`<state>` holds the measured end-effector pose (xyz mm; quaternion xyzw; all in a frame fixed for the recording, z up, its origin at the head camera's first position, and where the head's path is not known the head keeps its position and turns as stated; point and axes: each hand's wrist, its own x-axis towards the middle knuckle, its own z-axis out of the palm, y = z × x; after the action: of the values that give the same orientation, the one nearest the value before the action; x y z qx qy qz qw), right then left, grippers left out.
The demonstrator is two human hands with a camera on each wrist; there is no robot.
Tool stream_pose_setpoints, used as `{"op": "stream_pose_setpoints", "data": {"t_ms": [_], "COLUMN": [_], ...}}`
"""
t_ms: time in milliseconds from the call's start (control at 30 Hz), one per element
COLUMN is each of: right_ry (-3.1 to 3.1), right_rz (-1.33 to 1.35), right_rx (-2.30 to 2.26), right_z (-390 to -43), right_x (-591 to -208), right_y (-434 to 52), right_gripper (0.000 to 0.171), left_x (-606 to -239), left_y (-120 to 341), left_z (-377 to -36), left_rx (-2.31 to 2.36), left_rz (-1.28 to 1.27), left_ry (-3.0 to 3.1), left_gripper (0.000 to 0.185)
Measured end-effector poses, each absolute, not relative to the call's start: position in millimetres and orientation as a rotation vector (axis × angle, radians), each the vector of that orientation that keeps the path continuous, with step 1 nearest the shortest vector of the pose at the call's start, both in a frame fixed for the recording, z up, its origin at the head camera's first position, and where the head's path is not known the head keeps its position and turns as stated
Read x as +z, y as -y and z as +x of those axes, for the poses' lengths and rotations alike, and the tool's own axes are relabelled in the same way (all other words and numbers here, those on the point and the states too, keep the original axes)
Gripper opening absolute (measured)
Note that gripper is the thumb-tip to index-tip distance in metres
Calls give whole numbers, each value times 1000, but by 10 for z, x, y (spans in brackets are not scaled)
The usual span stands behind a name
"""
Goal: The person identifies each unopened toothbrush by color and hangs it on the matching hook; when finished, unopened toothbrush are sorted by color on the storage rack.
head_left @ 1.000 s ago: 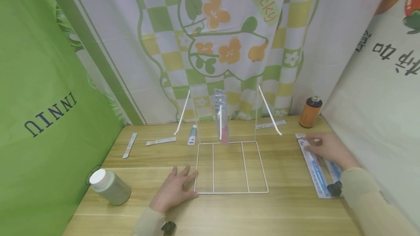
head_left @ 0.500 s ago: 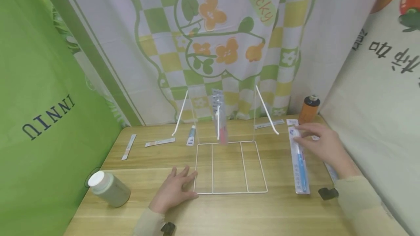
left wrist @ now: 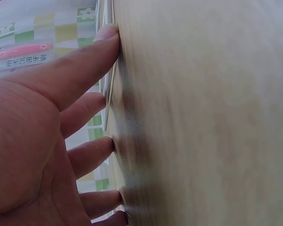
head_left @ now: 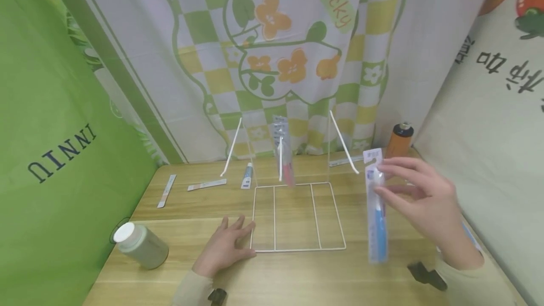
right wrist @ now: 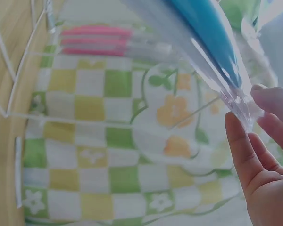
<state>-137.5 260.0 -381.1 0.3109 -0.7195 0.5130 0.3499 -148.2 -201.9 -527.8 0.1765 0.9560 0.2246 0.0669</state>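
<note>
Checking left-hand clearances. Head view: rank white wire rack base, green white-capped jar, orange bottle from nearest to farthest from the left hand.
1. white wire rack base: touching the left hand fingertips, on its right.
2. green white-capped jar: lying left of the hand, apart.
3. orange bottle: far right back corner.

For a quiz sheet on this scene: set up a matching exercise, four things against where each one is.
Things:
1. blue toothbrush pack
2. pink toothbrush pack
3. orange bottle
4. white-capped jar

Places:
A. lying on its side, near left of the table
B. hanging on the wire rack's middle hook
C. pinched in the right hand, off the table
D. upright in the far right corner

Pairs: 1-C, 2-B, 3-D, 4-A
</note>
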Motion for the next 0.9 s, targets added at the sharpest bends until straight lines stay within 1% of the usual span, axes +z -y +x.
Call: {"op": "stream_pose_setpoints", "data": {"t_ms": [67,100,200,367,633,900], "right_ry": [1782,1740,1644,1604,1638,1622], "right_rz": [886,922,985,975,919,867], "right_rx": [1348,1355,1328,1237,1109,1007], "right_z": [-1294,-1257,-1175,-1122,-1173,-1302], "right_x": [-3730,-3694,-3611,-3578,-3656,-3745], "right_y": [-2514,-2471,-2351,-2229,-2183,-2103], "right_gripper": [36,35,43,45,48,48], "left_x": [-5279,-5275,-5276,-5273,-5296,-5315], "left_y": [2023,2022,2021,2019,2026,2035], "left_z": [-1480,-1480,-1480,-1475,-1486,-1498], "left_rx": [683,683,680,670,670,677], "left_rz": [533,529,529,532,531,552], "left_ry": [-2881,-2880,-2881,-2881,-2882,-2894], "left_gripper": [80,80,80,80,80,79]}}
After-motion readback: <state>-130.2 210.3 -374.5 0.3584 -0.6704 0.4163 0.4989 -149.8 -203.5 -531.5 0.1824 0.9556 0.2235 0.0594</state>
